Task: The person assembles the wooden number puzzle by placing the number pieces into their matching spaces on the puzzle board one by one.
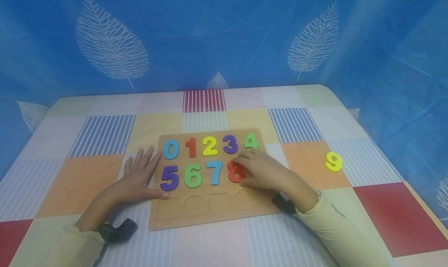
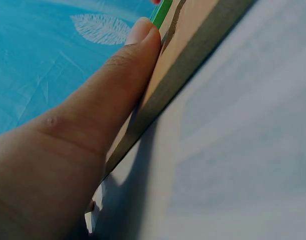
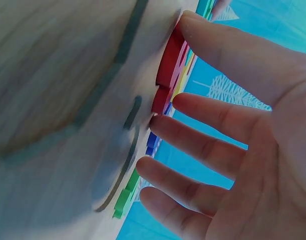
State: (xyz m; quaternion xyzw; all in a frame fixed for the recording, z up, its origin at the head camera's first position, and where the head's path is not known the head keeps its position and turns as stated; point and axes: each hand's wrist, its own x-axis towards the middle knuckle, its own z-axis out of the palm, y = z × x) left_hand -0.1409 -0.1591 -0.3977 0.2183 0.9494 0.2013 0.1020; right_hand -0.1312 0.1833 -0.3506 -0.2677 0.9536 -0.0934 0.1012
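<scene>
A wooden puzzle board [image 1: 206, 216] lies on the table with colored numbers in two rows. My right hand [image 1: 262, 169] is over its right side, thumb and fingers around the red number 8 [image 1: 235, 172]. In the right wrist view, the thumb tip and the index and middle fingertips are at the edges of the red 8 [image 3: 171, 62]; the other fingertips reach toward the green number 4 [image 3: 123, 200]. My left hand [image 1: 134, 181] lies spread at the board's left edge, its thumb [image 2: 127, 75] resting on the board and its fingers on the cloth.
A yellow number 9 [image 1: 333, 162] lies apart on the patchwork tablecloth [image 1: 315, 154], right of the board. Shape recesses [image 1: 219, 201] run along the board's near row. Behind the table hangs a blue curtain [image 1: 217, 37] with white leaves.
</scene>
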